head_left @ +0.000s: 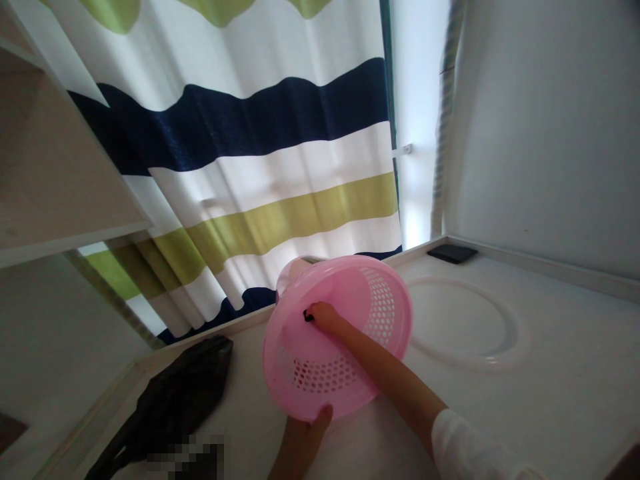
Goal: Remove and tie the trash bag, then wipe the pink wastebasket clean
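Observation:
A pink plastic basket (pixel 345 400) with patterns of small holes in its wall is tilted so that its open mouth faces me. My left hand (pixel 305 437) grips its near rim at the bottom, thumb over the edge. Inside the basket is my right hand (pixel 325 317), its fingers closed on a small black object (pixel 308 316). What kind of object this is I cannot make out. Left of the basket lies a crumpled black plastic bag (pixel 180 387). To the right, a white ring (pixel 515 333) rests flat on the white surface.
The white surface (pixel 575 400) ends at a raised edge along the wall. A flat dark item (pixel 453 253) lies in its far right corner. Behind hangs a striped curtain (pixel 280 147). At the left, a shelf (pixel 65 167) juts out above. Something pale stands behind the basket, mostly hidden.

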Available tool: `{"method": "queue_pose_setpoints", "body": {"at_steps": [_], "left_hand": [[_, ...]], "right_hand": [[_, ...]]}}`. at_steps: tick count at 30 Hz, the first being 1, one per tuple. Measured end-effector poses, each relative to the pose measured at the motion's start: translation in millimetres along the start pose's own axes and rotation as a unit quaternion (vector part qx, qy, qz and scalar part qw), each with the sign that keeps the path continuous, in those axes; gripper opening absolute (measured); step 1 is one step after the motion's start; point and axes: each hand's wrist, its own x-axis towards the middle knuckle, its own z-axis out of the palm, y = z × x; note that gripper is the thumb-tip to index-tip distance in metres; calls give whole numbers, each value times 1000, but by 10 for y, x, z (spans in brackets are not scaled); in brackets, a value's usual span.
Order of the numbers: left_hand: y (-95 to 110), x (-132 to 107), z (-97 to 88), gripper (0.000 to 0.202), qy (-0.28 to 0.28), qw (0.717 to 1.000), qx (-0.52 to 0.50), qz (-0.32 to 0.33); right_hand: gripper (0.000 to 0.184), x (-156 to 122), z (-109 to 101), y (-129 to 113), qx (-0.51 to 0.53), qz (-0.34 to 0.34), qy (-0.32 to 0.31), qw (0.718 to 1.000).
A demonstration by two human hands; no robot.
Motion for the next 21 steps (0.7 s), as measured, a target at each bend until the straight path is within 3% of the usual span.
{"method": "queue_pose_setpoints", "body": {"at_steps": [7, 11, 21], "left_hand": [[-157, 38, 26, 69, 17, 999, -4, 44], [-152, 40, 10, 71, 22, 999, 13, 30], [-166, 13, -71, 59, -43, 994, 35, 96]], "right_hand": [[23, 86, 103, 44, -30, -24, -8, 999], [22, 58, 52, 17, -47, -41, -34, 998], [21, -474, -218, -53, -70, -155, -136, 976]]}}
